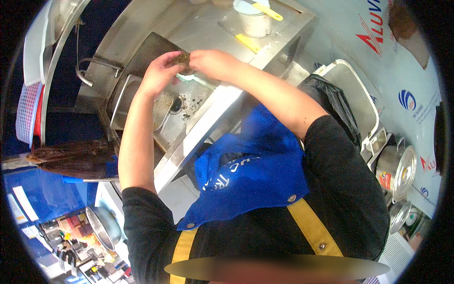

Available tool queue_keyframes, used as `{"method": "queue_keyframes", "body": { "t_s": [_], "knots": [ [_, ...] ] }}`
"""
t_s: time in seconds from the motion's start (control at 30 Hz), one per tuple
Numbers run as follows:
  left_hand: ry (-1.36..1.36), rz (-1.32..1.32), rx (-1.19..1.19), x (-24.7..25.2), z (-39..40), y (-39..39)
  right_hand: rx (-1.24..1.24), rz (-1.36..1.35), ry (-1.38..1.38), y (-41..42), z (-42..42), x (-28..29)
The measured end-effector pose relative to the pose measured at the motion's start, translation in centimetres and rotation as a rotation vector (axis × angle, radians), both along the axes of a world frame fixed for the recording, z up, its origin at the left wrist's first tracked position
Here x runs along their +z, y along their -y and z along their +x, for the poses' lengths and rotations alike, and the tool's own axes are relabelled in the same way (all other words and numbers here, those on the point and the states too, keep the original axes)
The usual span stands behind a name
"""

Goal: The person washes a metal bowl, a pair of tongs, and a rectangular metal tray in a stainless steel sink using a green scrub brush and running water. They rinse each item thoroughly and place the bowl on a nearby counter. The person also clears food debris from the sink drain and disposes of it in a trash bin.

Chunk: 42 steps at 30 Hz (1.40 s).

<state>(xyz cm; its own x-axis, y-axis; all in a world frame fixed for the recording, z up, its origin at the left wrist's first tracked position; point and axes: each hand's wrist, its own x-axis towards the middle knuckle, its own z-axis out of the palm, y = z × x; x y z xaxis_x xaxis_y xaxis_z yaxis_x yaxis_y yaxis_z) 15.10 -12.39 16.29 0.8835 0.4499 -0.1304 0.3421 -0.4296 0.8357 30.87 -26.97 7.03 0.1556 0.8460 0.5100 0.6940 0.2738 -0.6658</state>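
Both hands meet over a stainless steel sink. My left hand grips a small dark brownish clump from the left, its fingers curled around it. At the clump's right side, my right hand pinches it with the fingertips. Its exact kind is hard to tell, as the fingers hide part of it. Just below the hands is a scrub brush with a pale handle and green bristles. A rectangular metal pan sits in the sink, partly behind my left forearm. Dark bits lie scattered around the drain.
A metal faucet reaches in from the left. On the steel counter stands a white bucket with a yellow-handled tool across its top. Another yellow handle lies nearby. A black plastic bag hangs by a white bin at right.
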Motion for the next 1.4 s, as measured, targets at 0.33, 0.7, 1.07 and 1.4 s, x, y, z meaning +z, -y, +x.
{"method": "queue_keyframes", "body": {
  "t_s": [0.33, 0.7, 1.07, 1.4],
  "knots": [
    [0.144, 0.332, 0.037, 2.3, 4.0, 3.1, -0.094, 0.133, 0.293, 6.4, 4.2, 2.4],
    [0.515, 0.341, -0.247, -0.7, 15.5, 27.1, -0.571, -0.216, 0.392, 37.4, 7.1, 8.6],
    [-0.164, 0.424, -1.020, -22.1, 19.0, 37.9, -0.770, -0.459, 0.067, 53.4, 5.1, -2.9],
    [-0.211, 0.358, -0.909, -25.5, 18.2, 36.5, -1.272, -0.562, -1.502, 48.5, 7.3, -27.4]
  ]
}}
